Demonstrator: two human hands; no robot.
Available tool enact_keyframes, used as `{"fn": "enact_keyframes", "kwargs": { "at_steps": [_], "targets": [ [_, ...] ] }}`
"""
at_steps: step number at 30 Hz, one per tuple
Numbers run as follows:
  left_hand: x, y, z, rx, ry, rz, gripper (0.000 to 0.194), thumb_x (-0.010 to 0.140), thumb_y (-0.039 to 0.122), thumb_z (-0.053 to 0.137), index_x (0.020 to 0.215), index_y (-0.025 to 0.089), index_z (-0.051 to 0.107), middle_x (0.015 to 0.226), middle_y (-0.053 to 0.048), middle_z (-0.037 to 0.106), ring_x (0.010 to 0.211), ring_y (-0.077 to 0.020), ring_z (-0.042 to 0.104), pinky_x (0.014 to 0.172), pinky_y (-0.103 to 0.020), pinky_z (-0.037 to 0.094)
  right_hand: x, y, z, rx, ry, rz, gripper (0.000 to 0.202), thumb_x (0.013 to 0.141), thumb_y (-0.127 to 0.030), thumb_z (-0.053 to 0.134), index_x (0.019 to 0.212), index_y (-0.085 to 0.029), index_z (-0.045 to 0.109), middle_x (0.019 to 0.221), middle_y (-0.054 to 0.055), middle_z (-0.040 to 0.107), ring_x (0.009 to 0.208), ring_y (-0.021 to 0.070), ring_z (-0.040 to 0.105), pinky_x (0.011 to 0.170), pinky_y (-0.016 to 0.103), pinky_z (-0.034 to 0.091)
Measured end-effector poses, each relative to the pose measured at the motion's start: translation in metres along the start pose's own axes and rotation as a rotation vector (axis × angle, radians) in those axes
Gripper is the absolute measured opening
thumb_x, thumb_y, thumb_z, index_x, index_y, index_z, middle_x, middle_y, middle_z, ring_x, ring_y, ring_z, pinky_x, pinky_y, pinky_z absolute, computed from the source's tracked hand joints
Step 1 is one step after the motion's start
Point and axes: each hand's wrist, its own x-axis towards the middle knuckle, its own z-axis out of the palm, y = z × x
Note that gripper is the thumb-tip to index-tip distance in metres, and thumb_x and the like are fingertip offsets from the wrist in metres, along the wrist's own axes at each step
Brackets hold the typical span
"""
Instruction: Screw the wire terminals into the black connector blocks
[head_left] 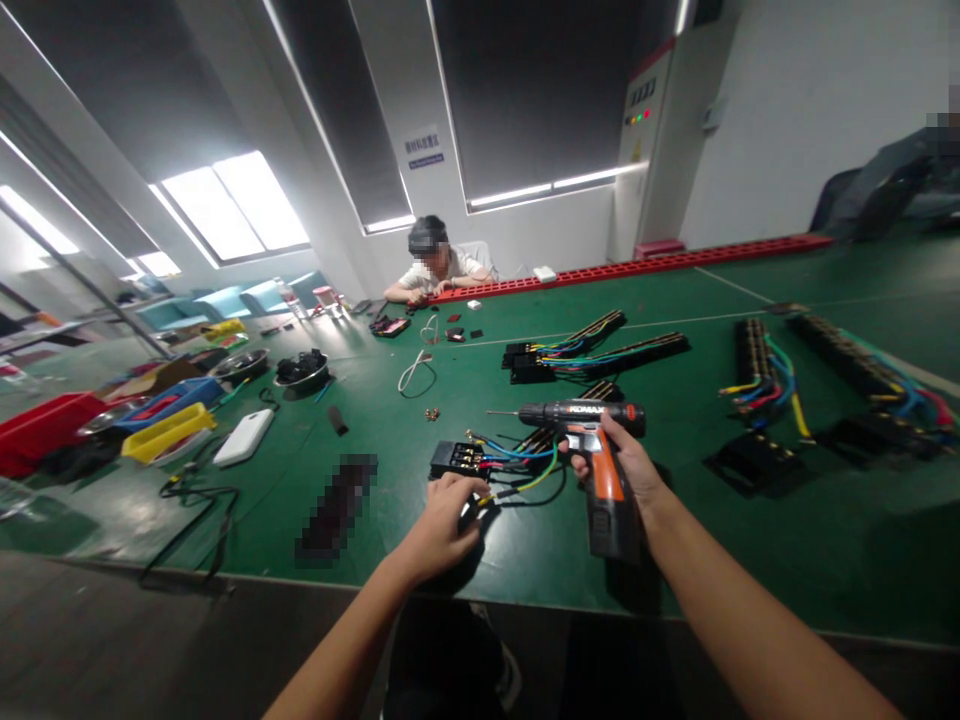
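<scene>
My right hand point(630, 465) is wrapped round the grip of an orange and black cordless drill point(604, 465). The drill's thin bit points left, above the green tabletop. Below that bit lies a black terminal block point(454, 458) with blue, red and yellow-green wires running right to a brass-studded black strip. My left hand point(450, 520) rests at the block's near side, its fingers closed round the end of the yellow-green wire point(517, 490). The fingertips partly hide that end. A little heap of brass screws point(432, 414) lies beyond the block.
More wired blocks lie at the back point(532, 368) and at right point(757, 460). Left are a yellow tray point(169, 432), a red bin point(45, 432), a bowl of black parts point(301, 372) and a white power bank point(244, 437). Across the table sits a person point(442, 270) behind red trunking point(600, 268).
</scene>
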Motion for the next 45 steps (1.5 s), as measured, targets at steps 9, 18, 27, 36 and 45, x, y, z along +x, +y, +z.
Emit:
{"fn": "enact_keyframes", "kwargs": {
  "at_steps": [9, 18, 27, 36, 45],
  "targets": [
    [0.003, -0.006, -0.008, 0.019, 0.013, 0.092, 0.045, 0.081, 0.010, 0.058, 0.123, 0.026, 0.054, 0.118, -0.004, 0.063, 0.112, -0.0250, 0.050, 0.098, -0.042, 0.037, -0.007, -0.003, -0.008, 0.196, -0.119, 0.034, 0.045, 0.078, -0.049, 0.075, 0.104, -0.014, 0.065, 0.066, -0.001, 0.060, 0.057, 0.0095, 0.059, 0.054, 0.016, 0.053],
    [0.020, -0.036, -0.029, 0.005, 0.384, 0.066, 0.026, 0.083, 0.017, 0.054, 0.107, 0.021, 0.062, 0.111, -0.008, 0.064, 0.107, -0.0259, 0.055, 0.096, -0.043, 0.042, -0.020, -0.007, 0.011, -0.063, -0.136, 0.068, 0.052, 0.069, -0.055, 0.081, 0.098, -0.012, 0.071, 0.061, 0.000, 0.060, 0.053, 0.0082, 0.055, 0.046, 0.014, 0.046],
    [0.031, -0.076, -0.022, -0.125, 0.159, -0.110, 0.059, 0.077, 0.025, 0.064, 0.134, 0.021, 0.048, 0.136, -0.012, 0.056, 0.127, -0.0314, 0.049, 0.107, -0.050, 0.037, -0.054, -0.063, 0.091, -0.735, 0.020, 0.090, 0.043, 0.065, -0.036, 0.087, 0.100, -0.016, 0.071, 0.098, 0.010, 0.074, 0.058, 0.0130, 0.064, 0.051, 0.023, 0.053],
    [0.026, -0.062, -0.031, -0.105, 0.124, -0.095, 0.043, 0.077, 0.023, 0.069, 0.118, 0.023, 0.055, 0.118, -0.008, 0.064, 0.109, -0.0282, 0.057, 0.096, -0.047, 0.040, -0.052, -0.072, 0.131, -0.991, 0.053, 0.251, 0.039, 0.065, -0.036, 0.088, 0.092, -0.017, 0.066, 0.065, 0.000, 0.067, 0.055, 0.0159, 0.065, 0.050, 0.023, 0.051],
    [0.025, -0.061, -0.031, -0.091, 0.115, -0.079, 0.039, 0.079, 0.024, 0.066, 0.117, 0.026, 0.055, 0.117, -0.005, 0.064, 0.110, -0.0271, 0.056, 0.096, -0.044, 0.038, -0.044, -0.069, 0.139, -1.066, 0.078, 0.290, 0.043, 0.063, -0.039, 0.088, 0.092, -0.018, 0.064, 0.065, 0.000, 0.066, 0.055, 0.0156, 0.064, 0.048, 0.023, 0.049]
  ]
}}
